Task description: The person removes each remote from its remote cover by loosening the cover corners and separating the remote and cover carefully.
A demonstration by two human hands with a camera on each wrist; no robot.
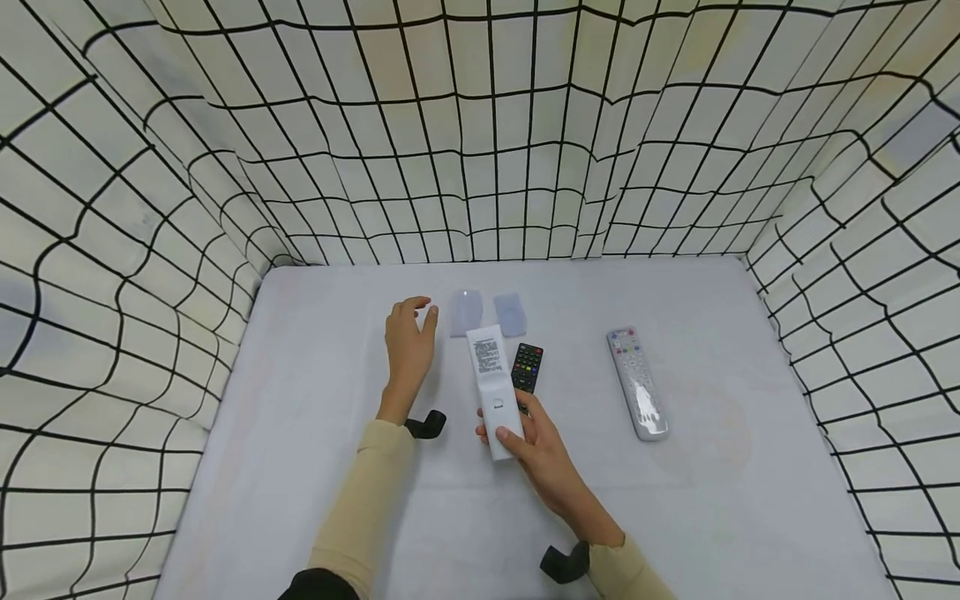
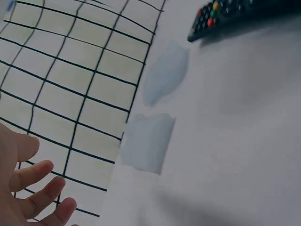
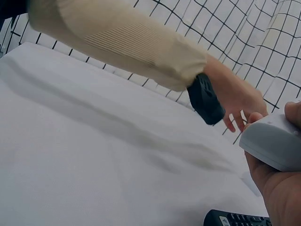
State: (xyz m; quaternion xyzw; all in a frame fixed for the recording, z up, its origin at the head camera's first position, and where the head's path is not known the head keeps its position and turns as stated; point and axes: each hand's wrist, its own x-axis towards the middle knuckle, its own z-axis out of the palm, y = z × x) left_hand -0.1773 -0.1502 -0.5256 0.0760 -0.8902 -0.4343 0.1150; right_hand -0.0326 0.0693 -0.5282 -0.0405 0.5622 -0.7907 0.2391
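I see the right hand (image 1: 542, 450) grip the white remote (image 1: 495, 390) low down between thumb and fingers, a good hold since it looks light, hard and maybe slippery, while the left hand (image 1: 409, 340) holds nothing, its fingers apart.

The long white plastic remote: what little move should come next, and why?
Perhaps the left hand should steady the white remote at its upper end: that hand is free and nearby, while only the right hand grips it, near its lower end.
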